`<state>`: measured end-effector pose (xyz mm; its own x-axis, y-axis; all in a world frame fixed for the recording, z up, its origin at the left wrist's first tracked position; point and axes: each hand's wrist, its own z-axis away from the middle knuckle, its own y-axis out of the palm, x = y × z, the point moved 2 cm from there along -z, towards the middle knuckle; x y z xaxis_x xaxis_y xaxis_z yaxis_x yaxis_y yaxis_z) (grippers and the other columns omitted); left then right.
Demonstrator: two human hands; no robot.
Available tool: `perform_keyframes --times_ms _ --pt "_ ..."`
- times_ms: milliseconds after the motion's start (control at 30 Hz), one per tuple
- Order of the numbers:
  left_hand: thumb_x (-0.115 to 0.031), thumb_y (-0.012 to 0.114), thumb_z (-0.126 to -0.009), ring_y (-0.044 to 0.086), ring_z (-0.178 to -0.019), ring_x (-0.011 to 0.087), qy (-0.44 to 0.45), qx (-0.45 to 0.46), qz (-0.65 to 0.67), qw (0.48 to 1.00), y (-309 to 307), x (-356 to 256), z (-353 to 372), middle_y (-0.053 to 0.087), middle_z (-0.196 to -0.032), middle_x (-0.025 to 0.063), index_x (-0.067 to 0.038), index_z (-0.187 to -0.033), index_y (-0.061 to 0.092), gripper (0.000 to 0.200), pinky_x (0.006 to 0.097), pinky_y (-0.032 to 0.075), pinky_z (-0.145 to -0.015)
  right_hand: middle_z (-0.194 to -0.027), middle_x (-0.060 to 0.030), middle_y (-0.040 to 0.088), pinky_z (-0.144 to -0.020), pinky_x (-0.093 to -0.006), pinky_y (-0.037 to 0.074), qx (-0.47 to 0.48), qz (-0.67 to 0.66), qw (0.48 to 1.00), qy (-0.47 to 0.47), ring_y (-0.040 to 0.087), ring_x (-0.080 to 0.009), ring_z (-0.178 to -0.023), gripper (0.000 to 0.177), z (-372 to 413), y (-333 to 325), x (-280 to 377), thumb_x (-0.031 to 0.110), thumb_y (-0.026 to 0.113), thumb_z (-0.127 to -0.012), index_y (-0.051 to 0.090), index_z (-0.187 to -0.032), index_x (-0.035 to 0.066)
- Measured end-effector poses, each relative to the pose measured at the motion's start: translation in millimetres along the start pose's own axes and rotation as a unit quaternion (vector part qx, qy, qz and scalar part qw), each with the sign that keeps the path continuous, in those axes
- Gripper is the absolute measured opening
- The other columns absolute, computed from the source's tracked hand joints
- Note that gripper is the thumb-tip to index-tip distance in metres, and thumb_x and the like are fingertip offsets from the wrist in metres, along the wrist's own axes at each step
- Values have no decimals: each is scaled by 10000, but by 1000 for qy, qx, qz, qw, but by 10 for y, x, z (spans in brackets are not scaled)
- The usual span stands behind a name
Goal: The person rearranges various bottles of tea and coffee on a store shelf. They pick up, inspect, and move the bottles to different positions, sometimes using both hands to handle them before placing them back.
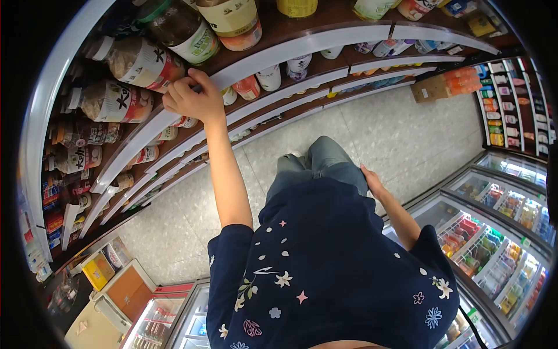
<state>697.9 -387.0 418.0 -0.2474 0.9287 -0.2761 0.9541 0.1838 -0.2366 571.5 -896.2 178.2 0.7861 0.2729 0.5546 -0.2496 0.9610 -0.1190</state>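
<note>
My left hand (195, 98) is at the white front edge (244, 68) of a shelf, its fingers curled over the strip. A dark patch between thumb and fingers is too small to make out. Right behind the fingertips lies a large clear jar (148, 63) with a cream and red label and a pale lid. Another such jar (119, 102) lies left of it, and a green-labelled bottle (189, 38) with dark contents is just beyond. Down beside my thigh hangs my right hand (374, 181), holding nothing visible, its fingers loosely extended and partly hidden.
Lower shelves hold several white cups (269, 77) and other packs. A cardboard box (431, 88) with orange bottles stands on the tiled floor (343, 119). Glass-door drink coolers (465, 232) line the right side. A yellow box (97, 271) sits at the lower left.
</note>
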Motion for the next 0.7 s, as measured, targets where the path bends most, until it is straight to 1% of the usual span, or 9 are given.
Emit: perform_keyframes --times_ms 33,133,233,267,367,467,567,600,700 --pt "-135 674 -803 424 -705 291 -2 -2 0 1000 3 -18 -7 453 -673 48 -107 -676 467 244 417 296 -666 -847 -51 666 -710 -284 487 -14 76 997 -8 604 -134 -765 519 258 39 205 464 498 -995 693 -959 -16" --pt "-132 676 -799 422 -703 290 -7 1 2 1000 -9 -47 -16 448 -672 46 -108 -678 466 244 415 296 -667 -707 18 564 -611 -261 395 -12 204 974 -95 477 -91 -656 502 457 -29 192 488 533 -977 680 -810 38" --pt "-127 675 -799 422 -708 291 -8 1 8 1000 -13 -44 -28 442 -670 44 -110 -674 465 246 415 298 -674 -625 61 455 -553 -269 334 -17 168 979 -117 391 -66 -611 450 777 40 275 417 583 -972 598 -698 60" --pt "-126 675 -799 423 -709 291 -7 3 8 1000 -24 -56 -36 442 -670 43 -110 -673 464 246 415 300 -677 -609 80 414 -521 -265 297 -20 147 980 -131 356 -57 -577 448 784 48 223 375 605 -967 533 -647 70" --pt "-120 675 -800 426 -714 292 -13 12 5 1000 -23 -69 -46 441 -668 42 -111 -672 464 247 416 303 -683 -599 79 381 -514 -271 292 -26 173 973 -149 341 -56 -580 459 1035 106 384 370 611 -964 518 -635 65" --pt "-115 675 -802 427 -716 292 -15 14 8 1000 -36 -74 -42 440 -668 42 -111 -674 467 244 416 305 -688 -563 11 505 -508 -281 333 -51 262 943 -201 400 -98 -507 388 956 52 377 332 626 -949 618 -694 40" --pt "-119 683 -807 428 -709 290 -21 16 19 999 -41 -78 -49 437 -657 43 -107 -660 469 260 415 308 -690 -677 -107 666 -550 -309 432 -68 398 863 -302 558 -200 -521 267 912 4 673 275 639 -919 710 -822 37" --pt "-121 685 -808 429 -707 290 -26 18 24 999 -55 -91 -61 436 -654 42 -105 -655 469 265 414 308 -690 -845 -153 714 -632 -341 506 -51 454 834 -310 659 -280 -657 220 968 44 867 236 633 -900 735 -907 41" --pt "-124 707 -815 449 -718 294 -42 26 51 997 -107 -110 -94 477 -665 45 -91 -659 500 261 419 324 -693 -805 -155 702 -658 -382 527 -22 353 842 -408 663 -324 -660 217 876 187 1208 240 637 -884 733 -884 45"
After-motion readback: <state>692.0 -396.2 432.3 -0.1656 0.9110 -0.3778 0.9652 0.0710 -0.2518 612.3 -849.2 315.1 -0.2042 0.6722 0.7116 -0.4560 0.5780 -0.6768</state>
